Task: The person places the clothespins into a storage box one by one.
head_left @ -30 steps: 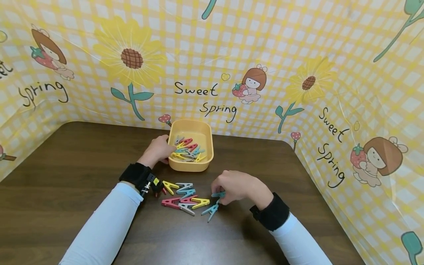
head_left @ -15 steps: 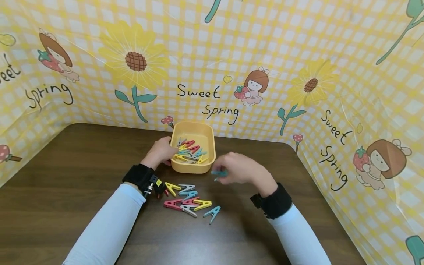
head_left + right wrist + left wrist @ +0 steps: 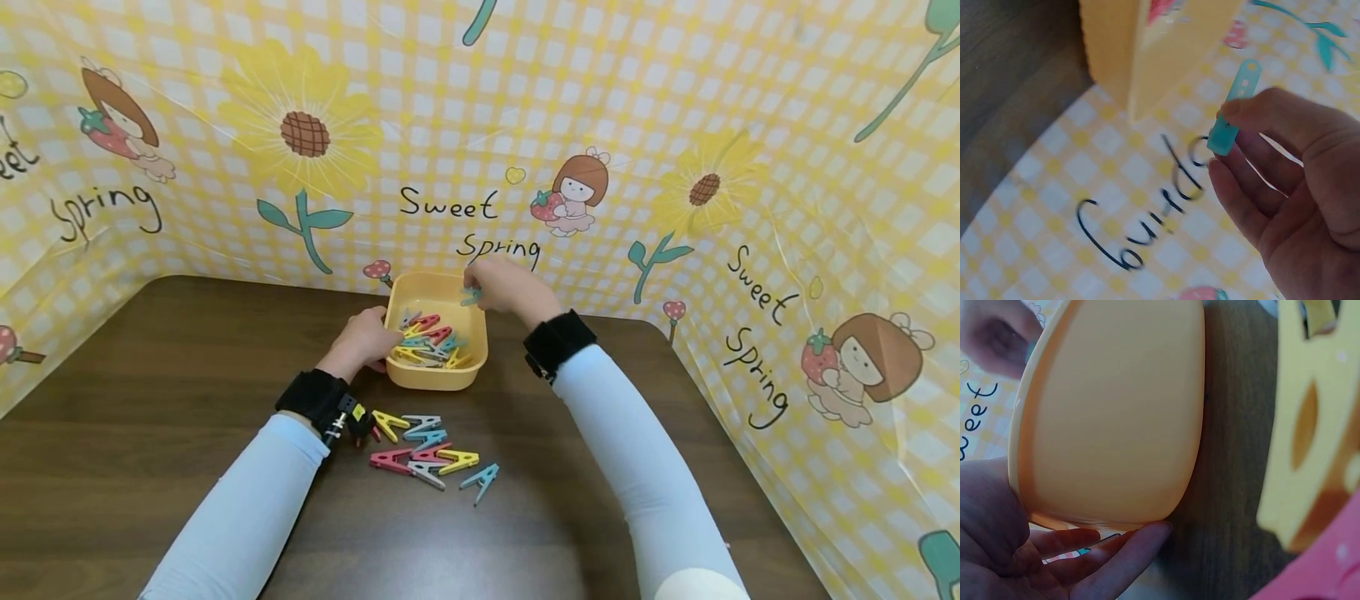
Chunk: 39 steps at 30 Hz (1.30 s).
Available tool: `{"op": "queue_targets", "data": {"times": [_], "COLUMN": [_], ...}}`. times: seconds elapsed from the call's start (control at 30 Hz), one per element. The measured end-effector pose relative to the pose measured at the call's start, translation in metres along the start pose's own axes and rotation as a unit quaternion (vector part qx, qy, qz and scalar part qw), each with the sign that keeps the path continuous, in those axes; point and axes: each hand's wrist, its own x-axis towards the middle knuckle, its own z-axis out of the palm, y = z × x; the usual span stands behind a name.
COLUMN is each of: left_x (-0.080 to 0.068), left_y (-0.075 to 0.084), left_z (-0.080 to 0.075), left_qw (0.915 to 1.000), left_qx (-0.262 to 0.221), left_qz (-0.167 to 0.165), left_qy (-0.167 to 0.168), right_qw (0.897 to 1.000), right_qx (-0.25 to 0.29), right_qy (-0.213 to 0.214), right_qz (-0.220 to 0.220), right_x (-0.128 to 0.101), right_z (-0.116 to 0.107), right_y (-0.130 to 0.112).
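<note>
My left hand (image 3: 362,337) grips the left side of a yellow plastic bin (image 3: 435,380). In the left wrist view, its fingers (image 3: 1129,556) curl against the bin wall (image 3: 1116,412). Inside the bin lies a heap of red, yellow, blue and grey clothespins (image 3: 431,348). Over the bin's far right corner, my right hand (image 3: 513,289) pinches a blue clothespin (image 3: 471,297) between thumb and fingers. The right wrist view shows that blue clothespin (image 3: 1245,81) held up beside the bin's outer wall (image 3: 1110,56).
In front of the bin, a loose group of clothespins (image 3: 423,454) lies on the dark wooden table (image 3: 187,400). A single blue clothespin (image 3: 482,478) lies at its right end. Behind the table hangs a yellow checked cloth (image 3: 435,100) with printed flowers.
My right hand has lifted a blue clothespin off the table and carried it up and away to the bin's far right corner. The left hand keeps its grip on the bin.
</note>
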Motion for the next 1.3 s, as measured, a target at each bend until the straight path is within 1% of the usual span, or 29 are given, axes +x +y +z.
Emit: {"op": "queue_targets", "data": {"times": [0.07,0.2,0.37,0.47,0.6,0.77,0.87,1.03,1.2,1.3], "left_x": [0.0,0.0,-0.001,-0.001,0.0,-0.001,0.0,-0.001,-0.003,-0.004], "left_y": [0.001,0.002,0.001,0.0,-0.001,-0.002,-0.002,-0.002,0.0,0.0], "left_z": [0.0,0.001,0.003,0.004,0.005,0.007,0.007,0.006,0.001,-0.001], "left_qw": [1.0,1.0,1.0,1.0,1.0,1.0,0.9999,0.9999,0.9999,0.9999], "left_qx": [-0.002,-0.003,-0.004,-0.004,-0.003,-0.006,-0.007,-0.006,-0.005,-0.006], "left_qz": [0.0,0.0,-0.003,-0.003,0.0,0.004,0.005,0.008,0.011,0.008], "left_qy": [-0.001,0.0,-0.003,-0.004,-0.003,0.004,0.007,0.001,0.01,0.008], "right_qw": [1.0,1.0,1.0,0.999,0.998,0.997,0.997,0.997,0.998,0.999], "right_qx": [-0.004,-0.013,-0.014,-0.028,-0.043,-0.039,-0.042,-0.043,-0.032,-0.032], "right_qy": [-0.005,0.003,-0.015,-0.023,-0.036,-0.054,-0.054,-0.054,-0.038,-0.034], "right_qz": [0.009,0.017,0.021,0.016,0.027,0.036,0.036,0.034,0.022,0.017], "right_x": [0.014,0.035,0.051,0.057,0.063,0.065,0.065,0.066,0.069,0.069], "right_z": [0.006,0.021,0.037,0.044,0.053,0.063,0.068,0.07,0.069,0.069], "right_y": [0.002,0.004,0.0,-0.004,-0.008,-0.012,-0.014,-0.017,-0.019,-0.018]}}
